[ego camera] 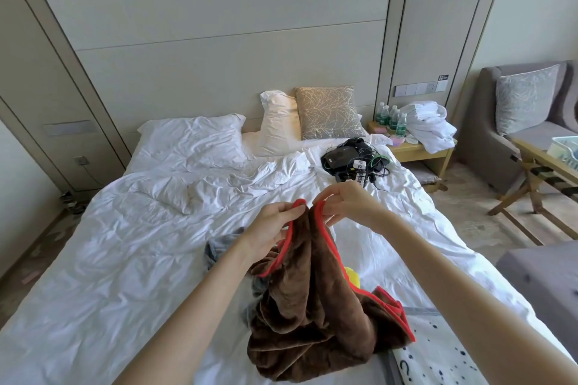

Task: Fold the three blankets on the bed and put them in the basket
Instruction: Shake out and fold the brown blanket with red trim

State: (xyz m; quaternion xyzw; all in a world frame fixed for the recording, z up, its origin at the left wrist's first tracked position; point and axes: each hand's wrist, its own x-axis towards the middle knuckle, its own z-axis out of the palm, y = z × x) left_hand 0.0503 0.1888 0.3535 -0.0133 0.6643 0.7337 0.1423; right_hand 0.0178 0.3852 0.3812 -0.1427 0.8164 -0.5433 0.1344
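Brown blanket (312, 316) held up over the bed (125, 244) by its red trim.
Left hand (275, 225) and right hand (347, 206) each keep a pinching grip on the trim, close together. The blanket's bulk heaps on the bed's near end. A grey blanket (215, 251) lies partly under its left side. Spotted white cloth (444, 353), possibly another blanket, touches its right side.
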